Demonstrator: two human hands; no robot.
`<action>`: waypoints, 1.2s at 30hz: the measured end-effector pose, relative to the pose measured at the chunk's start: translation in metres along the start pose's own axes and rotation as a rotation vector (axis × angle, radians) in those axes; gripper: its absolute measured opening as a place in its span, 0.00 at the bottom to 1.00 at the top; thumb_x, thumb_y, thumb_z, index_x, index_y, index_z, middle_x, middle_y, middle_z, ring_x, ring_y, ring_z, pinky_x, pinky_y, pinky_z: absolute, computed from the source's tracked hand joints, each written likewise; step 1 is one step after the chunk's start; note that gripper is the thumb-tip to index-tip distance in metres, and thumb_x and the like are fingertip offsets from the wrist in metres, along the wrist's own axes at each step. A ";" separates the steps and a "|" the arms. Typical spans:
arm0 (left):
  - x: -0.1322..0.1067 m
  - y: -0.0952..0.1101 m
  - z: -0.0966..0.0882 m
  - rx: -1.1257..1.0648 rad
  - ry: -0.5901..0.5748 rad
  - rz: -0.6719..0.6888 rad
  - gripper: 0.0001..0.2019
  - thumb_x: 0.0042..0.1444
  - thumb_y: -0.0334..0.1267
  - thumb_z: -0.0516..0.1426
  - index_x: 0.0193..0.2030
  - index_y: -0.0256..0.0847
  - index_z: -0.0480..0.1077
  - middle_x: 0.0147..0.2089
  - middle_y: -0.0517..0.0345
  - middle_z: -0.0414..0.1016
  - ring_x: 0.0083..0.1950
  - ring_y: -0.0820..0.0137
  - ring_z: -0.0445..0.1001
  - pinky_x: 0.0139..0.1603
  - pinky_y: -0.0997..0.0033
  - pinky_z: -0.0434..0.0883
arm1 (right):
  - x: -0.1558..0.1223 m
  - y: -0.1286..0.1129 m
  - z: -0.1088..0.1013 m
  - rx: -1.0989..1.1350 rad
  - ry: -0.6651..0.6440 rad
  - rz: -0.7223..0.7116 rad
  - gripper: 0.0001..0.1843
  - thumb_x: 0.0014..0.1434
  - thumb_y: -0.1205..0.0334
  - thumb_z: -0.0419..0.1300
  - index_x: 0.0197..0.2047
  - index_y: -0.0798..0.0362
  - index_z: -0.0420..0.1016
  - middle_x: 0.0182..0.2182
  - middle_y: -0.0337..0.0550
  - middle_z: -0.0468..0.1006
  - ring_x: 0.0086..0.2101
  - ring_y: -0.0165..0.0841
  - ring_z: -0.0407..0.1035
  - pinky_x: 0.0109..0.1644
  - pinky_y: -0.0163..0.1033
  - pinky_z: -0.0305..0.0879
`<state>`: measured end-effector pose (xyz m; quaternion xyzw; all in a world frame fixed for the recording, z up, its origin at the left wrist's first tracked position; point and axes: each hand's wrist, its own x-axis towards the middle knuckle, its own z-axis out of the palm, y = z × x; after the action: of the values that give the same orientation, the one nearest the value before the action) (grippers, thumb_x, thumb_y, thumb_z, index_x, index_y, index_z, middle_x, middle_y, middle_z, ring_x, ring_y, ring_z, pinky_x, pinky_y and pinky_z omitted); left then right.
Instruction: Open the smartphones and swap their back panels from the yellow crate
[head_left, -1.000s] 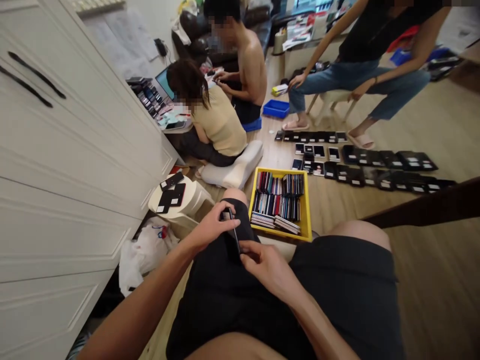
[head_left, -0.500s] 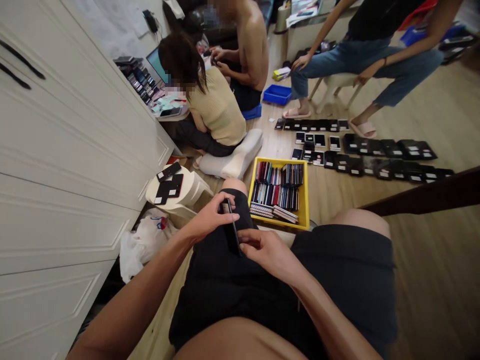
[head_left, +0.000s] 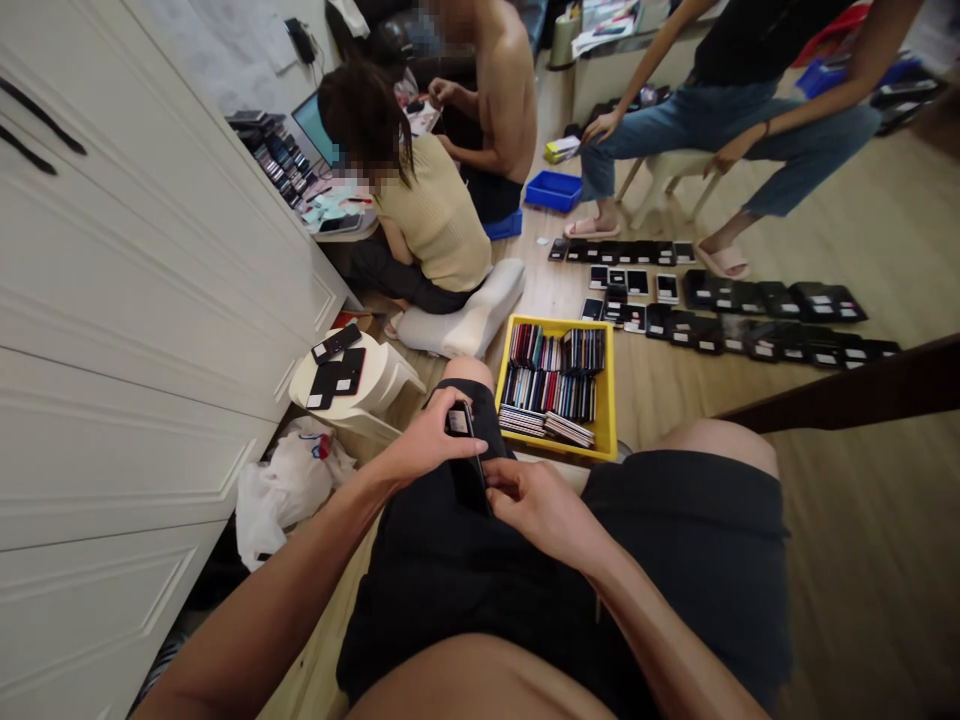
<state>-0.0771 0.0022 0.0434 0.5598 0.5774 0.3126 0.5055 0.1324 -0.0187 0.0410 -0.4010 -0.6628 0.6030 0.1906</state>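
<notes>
Both my hands hold one black phone (head_left: 467,462) over my left thigh. My left hand (head_left: 427,437) grips its upper end, thumb across the top near a small white sticker. My right hand (head_left: 534,505) pinches its lower end with curled fingers. Just beyond my knee sits a yellow tray (head_left: 609,410) packed with several phones standing on edge.
A white stool (head_left: 375,392) with black phones on it stands left, by the white cabinets (head_left: 142,300). A white plastic bag (head_left: 281,490) lies below it. Rows of phones (head_left: 720,310) cover the floor ahead. Three other people sit beyond. A dark wooden bar (head_left: 855,392) crosses at right.
The phone has turned from edge-on to showing its flat side with the sticker. My left thumb has slid across its top; both hands stayed over my thigh.
</notes>
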 end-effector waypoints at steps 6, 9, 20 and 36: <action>-0.004 -0.001 0.003 -0.132 -0.099 -0.055 0.24 0.48 0.39 0.70 0.49 0.44 0.66 0.53 0.52 0.71 0.57 0.57 0.71 0.59 0.55 0.67 | 0.005 0.011 0.002 -0.029 -0.017 0.017 0.21 0.54 0.74 0.53 0.42 0.53 0.85 0.32 0.38 0.85 0.33 0.35 0.78 0.38 0.34 0.70; -0.009 -0.003 0.008 -0.222 -0.179 -0.063 0.21 0.48 0.37 0.71 0.45 0.44 0.67 0.54 0.53 0.70 0.57 0.58 0.71 0.58 0.57 0.70 | 0.004 0.021 0.009 -0.050 -0.005 0.036 0.17 0.55 0.74 0.53 0.35 0.54 0.83 0.30 0.39 0.84 0.35 0.38 0.79 0.40 0.37 0.72; -0.006 0.006 0.019 -0.931 0.047 -0.167 0.16 0.50 0.33 0.62 0.48 0.43 0.70 0.62 0.50 0.69 0.60 0.51 0.72 0.51 0.46 0.79 | -0.026 0.002 0.003 -0.061 0.154 -0.280 0.17 0.64 0.62 0.63 0.55 0.49 0.80 0.56 0.44 0.81 0.52 0.36 0.77 0.50 0.37 0.77; -0.003 0.010 0.033 -0.981 0.100 -0.194 0.12 0.52 0.32 0.63 0.43 0.43 0.69 0.55 0.54 0.73 0.58 0.54 0.74 0.56 0.39 0.76 | -0.035 -0.013 0.003 -0.461 0.392 -0.383 0.17 0.64 0.65 0.59 0.55 0.55 0.78 0.45 0.46 0.86 0.40 0.40 0.82 0.44 0.41 0.77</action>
<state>-0.0433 -0.0054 0.0433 0.1845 0.4354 0.5252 0.7075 0.1479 -0.0465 0.0613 -0.4101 -0.7952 0.3028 0.3282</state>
